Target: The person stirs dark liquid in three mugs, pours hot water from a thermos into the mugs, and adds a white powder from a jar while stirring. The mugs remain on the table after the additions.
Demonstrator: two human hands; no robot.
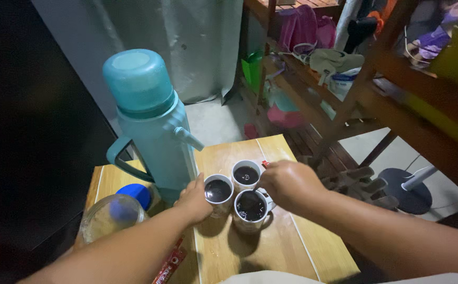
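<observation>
Small wooden table (pixel 271 247), light top with pale seams, seen from above. Tall teal thermos flask (pixel 153 123) stands upright at its back left edge, handle to the left, spout to the right. Clear jar with a blue lid (pixel 114 214) sits at front left, near the flask base. Three white mugs of dark liquid cluster at centre, touching or nearly so: left mug (pixel 218 193), rear mug (pixel 246 174), front mug (pixel 251 209). Left hand (pixel 193 202) rests against the left mug's outer wall, fingers curled on it, grasping the mug. Right hand (pixel 287 184) hovers over the rear and front mugs, fingers pinched on a small red item (pixel 265 164); what it is cannot be told. Red sachet (pixel 170 263) lies at the front edge, under the left forearm.
</observation>
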